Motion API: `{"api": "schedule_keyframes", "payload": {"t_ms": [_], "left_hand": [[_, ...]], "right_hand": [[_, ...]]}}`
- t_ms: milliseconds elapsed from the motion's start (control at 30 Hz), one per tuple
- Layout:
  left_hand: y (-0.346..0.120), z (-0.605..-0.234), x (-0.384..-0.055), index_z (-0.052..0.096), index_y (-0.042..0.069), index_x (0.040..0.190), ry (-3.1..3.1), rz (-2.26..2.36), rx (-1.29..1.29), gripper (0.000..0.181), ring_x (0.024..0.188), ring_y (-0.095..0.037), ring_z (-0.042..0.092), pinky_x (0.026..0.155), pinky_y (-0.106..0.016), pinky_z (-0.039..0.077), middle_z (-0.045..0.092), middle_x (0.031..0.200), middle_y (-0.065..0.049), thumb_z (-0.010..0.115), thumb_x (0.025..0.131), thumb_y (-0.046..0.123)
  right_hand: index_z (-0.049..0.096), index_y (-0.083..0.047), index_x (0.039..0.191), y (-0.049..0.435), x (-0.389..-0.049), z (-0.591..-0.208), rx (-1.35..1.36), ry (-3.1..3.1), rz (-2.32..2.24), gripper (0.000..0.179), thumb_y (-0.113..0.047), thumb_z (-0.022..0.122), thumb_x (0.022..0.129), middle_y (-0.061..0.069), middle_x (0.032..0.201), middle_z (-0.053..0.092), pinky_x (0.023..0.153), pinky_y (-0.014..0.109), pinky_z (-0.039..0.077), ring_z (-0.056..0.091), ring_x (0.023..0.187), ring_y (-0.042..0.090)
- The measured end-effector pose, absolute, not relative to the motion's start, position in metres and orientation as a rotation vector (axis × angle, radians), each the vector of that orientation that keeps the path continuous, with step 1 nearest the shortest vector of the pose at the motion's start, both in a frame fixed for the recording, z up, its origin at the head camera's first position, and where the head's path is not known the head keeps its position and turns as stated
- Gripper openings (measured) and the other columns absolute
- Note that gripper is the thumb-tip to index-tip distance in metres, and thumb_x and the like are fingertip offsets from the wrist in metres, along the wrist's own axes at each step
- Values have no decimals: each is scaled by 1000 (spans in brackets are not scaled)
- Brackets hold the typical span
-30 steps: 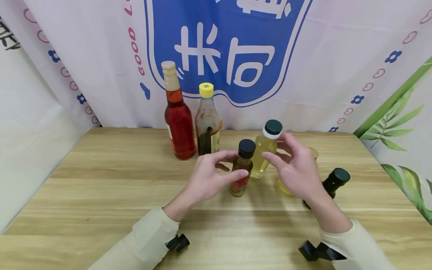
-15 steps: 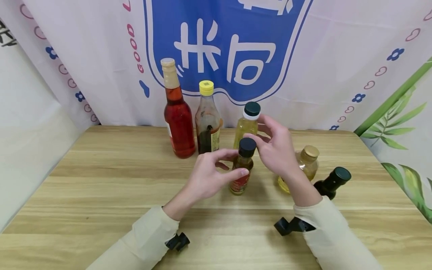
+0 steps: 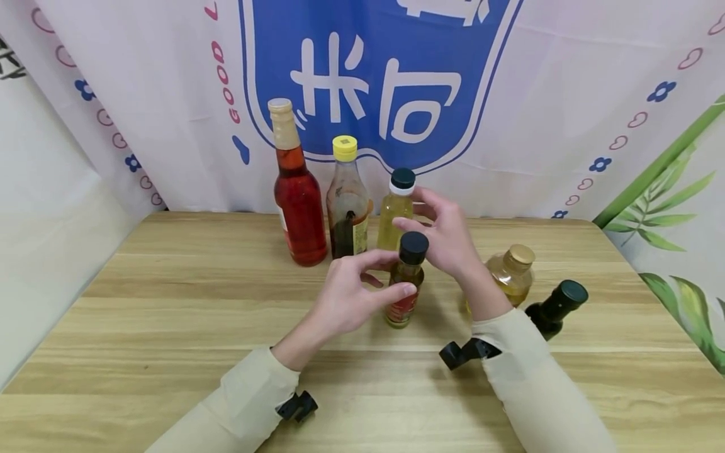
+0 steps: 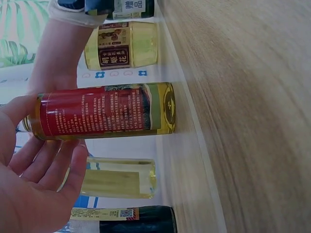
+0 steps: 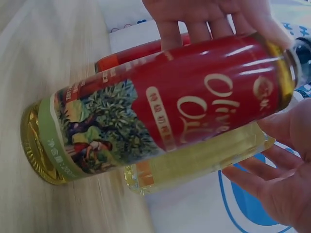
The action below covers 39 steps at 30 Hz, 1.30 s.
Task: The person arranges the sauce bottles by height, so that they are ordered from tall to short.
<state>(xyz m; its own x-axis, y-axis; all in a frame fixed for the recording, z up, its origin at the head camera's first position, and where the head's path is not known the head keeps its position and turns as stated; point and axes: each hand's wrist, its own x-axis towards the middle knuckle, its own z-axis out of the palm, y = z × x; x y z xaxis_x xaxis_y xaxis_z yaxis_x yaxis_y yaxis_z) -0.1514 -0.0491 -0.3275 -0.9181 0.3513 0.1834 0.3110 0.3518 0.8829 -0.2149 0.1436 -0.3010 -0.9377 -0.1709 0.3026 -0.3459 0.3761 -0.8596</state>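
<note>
In the head view my left hand (image 3: 351, 299) holds a small olive oil bottle (image 3: 402, 309) between thumb and fingers; it stands upright, black-capped. Its red label fills much of the right wrist view, where the olive oil bottle (image 5: 180, 97) hides things behind it. Farther back, my right hand (image 3: 449, 242) grips a clear bottle (image 3: 389, 217) of pale yellow oil by its upper part, thumb in front. This bottle has a dark green cap and a white collar. The left wrist view shows the base of the clear bottle (image 4: 119, 182) beyond the olive oil bottle (image 4: 97, 111).
Left of the clear bottle stand a bottle (image 3: 343, 217) with a yellow cap and a tall red bottle (image 3: 302, 217). Behind my right forearm are a round-shouldered oil bottle (image 3: 512, 277) and a dark bottle (image 3: 555, 308). A printed curtain (image 3: 544, 126) borders the wooden table (image 3: 170, 302).
My right hand has carried the clear oil bottle left and toward the back, close to the yellow-capped bottle. The left hand stays in place on the olive oil bottle.
</note>
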Motion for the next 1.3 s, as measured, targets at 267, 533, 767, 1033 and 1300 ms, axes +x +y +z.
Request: {"api": "schedule_keyframes", "payload": {"t_ms": [267, 533, 767, 1033, 1300], "left_hand": [[-49, -328, -151, 75, 14, 130, 2566, 1651, 652, 44, 113, -18, 72, 90, -36, 64, 78, 126, -1, 88, 90, 25], [-50, -328, -151, 75, 15, 129, 2556, 1667, 649, 43, 113, -18, 72, 91, -41, 64, 78, 126, 0, 87, 90, 26], [-51, -327, -151, 75, 16, 130, 2563, 1667, 646, 44, 113, -18, 72, 90, -40, 65, 78, 126, 0, 88, 89, 26], [-50, -326, -151, 75, 16, 131, 2558, 1669, 640, 44, 114, -17, 72, 90, -37, 64, 78, 127, 0, 87, 90, 26], [-50, -328, -150, 75, 18, 131, 2556, 1657, 610, 44, 114, -17, 71, 88, -33, 64, 78, 127, 1, 88, 89, 26]], "right_hand": [[62, -10, 146, 138, -225, -308, 460, -2474, 1661, 50, -17, 76, 98, 11, 146, 65, 106, 55, 59, 66, 132, 34], [62, -11, 146, 137, -228, -312, 434, -2484, 1661, 51, -19, 76, 98, 11, 146, 65, 104, 55, 59, 66, 131, 34], [59, -13, 150, 137, -229, -312, 428, -2522, 1679, 55, -24, 76, 99, 9, 151, 62, 106, 55, 58, 63, 134, 33], [56, -13, 152, 138, -229, -311, 409, -2546, 1686, 58, -26, 75, 99, 9, 154, 60, 109, 55, 57, 61, 137, 34], [57, -13, 152, 138, -227, -311, 403, -2558, 1678, 58, -26, 76, 99, 10, 152, 61, 108, 55, 57, 62, 137, 34]]}}
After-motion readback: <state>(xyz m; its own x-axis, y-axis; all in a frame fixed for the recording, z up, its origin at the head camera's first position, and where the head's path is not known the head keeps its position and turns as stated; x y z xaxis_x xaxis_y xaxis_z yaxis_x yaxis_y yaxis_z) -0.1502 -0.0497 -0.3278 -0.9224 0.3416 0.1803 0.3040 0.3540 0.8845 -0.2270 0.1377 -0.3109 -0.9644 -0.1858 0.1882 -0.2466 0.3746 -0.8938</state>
